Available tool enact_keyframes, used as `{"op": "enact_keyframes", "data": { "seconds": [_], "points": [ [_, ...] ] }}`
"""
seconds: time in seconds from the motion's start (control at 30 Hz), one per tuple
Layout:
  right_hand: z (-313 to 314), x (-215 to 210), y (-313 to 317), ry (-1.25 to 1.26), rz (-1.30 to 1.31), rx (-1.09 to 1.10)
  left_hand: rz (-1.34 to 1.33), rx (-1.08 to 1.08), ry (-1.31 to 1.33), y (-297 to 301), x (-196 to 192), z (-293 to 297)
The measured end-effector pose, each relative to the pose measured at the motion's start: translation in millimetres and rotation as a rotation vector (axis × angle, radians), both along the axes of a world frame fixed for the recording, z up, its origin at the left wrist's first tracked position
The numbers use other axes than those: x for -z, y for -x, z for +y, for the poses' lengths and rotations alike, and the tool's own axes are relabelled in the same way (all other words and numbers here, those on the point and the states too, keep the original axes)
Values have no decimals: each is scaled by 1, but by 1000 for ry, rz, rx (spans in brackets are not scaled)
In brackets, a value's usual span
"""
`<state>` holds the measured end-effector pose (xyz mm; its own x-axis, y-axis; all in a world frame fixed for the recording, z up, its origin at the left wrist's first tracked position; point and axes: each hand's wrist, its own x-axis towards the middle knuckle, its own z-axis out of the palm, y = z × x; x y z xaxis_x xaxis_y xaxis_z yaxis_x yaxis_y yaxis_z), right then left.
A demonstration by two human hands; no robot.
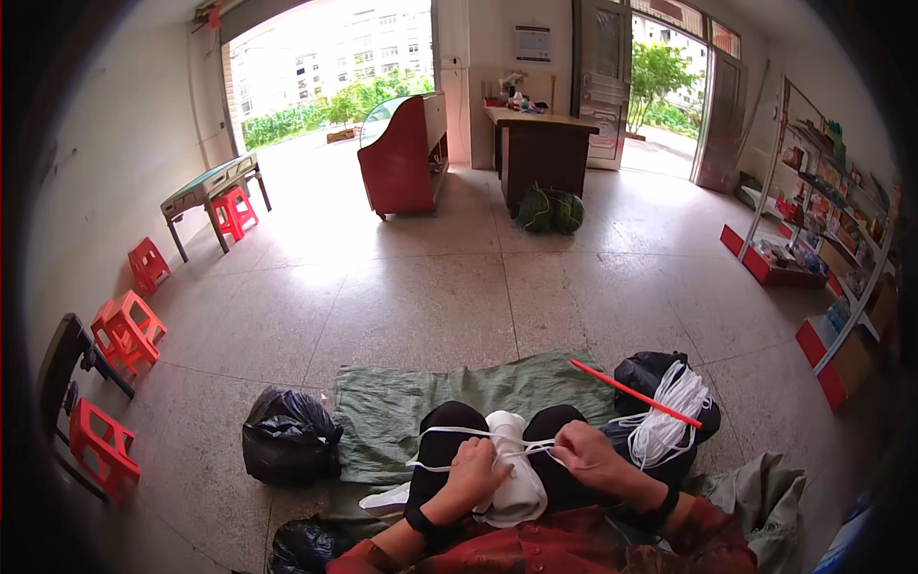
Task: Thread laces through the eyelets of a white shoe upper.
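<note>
A white roll (521, 488), which looks like rolled cloth, lies lengthwise between my black-clad knees. White cord (524, 448) runs across the top of it, with a loop reaching out over my left knee. My left hand (475, 472) is closed on the cord at the roll's left side, fingers against the roll. To the right, my right hand (588, 454) pinches the cord just off the roll. A coiled bundle of white cord (667, 416) rests on a black plastic bag (652, 369) at my right, and a thin red stick (631, 390) lies across it.
A green woven sheet (382, 397) covers the floor before me. Black bags (290, 435) sit at my left. Red stools (105, 450) line the left wall; a shelf rack (813, 230) stands right. Farther off are a red display case (406, 153), a desk (543, 158) and a green bundle (550, 210).
</note>
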<state>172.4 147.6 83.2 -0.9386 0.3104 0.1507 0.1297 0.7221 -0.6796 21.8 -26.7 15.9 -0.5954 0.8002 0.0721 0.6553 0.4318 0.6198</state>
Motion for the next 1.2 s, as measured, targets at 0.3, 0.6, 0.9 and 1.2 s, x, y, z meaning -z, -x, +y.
{"op": "enact_keyframes", "data": {
  "seconds": [0.3, 0.6, 0.9, 1.2],
  "points": [
    [-18, 66, 22, -66, -46, -87, 149, 10, -103, 0, 20, 27],
    [-19, 72, 28, -329, -56, 26, 155, -35, -43, -11, 5, 36],
    [-6, 89, 18, 87, 121, -26, 484, 142, -10, -29, 14, 51],
    [-8, 80, 14, 105, 153, 17, 514, 198, 213, -41, -5, 56]
  ]
}}
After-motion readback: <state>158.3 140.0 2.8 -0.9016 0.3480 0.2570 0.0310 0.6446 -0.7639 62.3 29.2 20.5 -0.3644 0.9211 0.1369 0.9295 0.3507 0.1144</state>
